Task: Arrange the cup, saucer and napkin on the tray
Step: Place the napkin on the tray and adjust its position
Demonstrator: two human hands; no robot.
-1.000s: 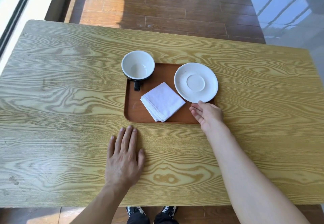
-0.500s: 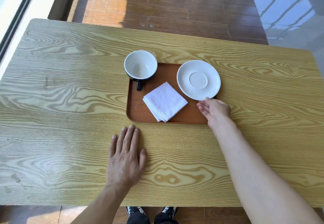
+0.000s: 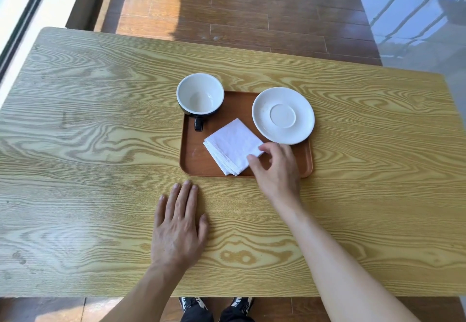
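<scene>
A brown tray [image 3: 195, 163] lies in the middle of the wooden table. A black cup [image 3: 200, 96] with a white inside stands at the tray's far left corner, handle toward me. The white saucer [image 3: 283, 115] rests at the far right corner, overlapping the tray's rim. A folded white napkin [image 3: 230, 146] lies turned like a diamond in the tray's middle. My right hand [image 3: 276, 168] reaches over the tray's near edge, thumb and fingertips touching the napkin's right corner. My left hand [image 3: 177, 228] lies flat on the table in front of the tray, fingers spread.
The yellow wood-grain table [image 3: 75, 145] stretches bare on both sides of the tray. Beyond its far edge is a dark wooden floor [image 3: 239, 11]. My shoes [image 3: 216, 304] show below the near edge.
My right hand left the saucer's near rim and moved left to the napkin's right corner. The saucer sits slightly farther back. The left hand stayed flat.
</scene>
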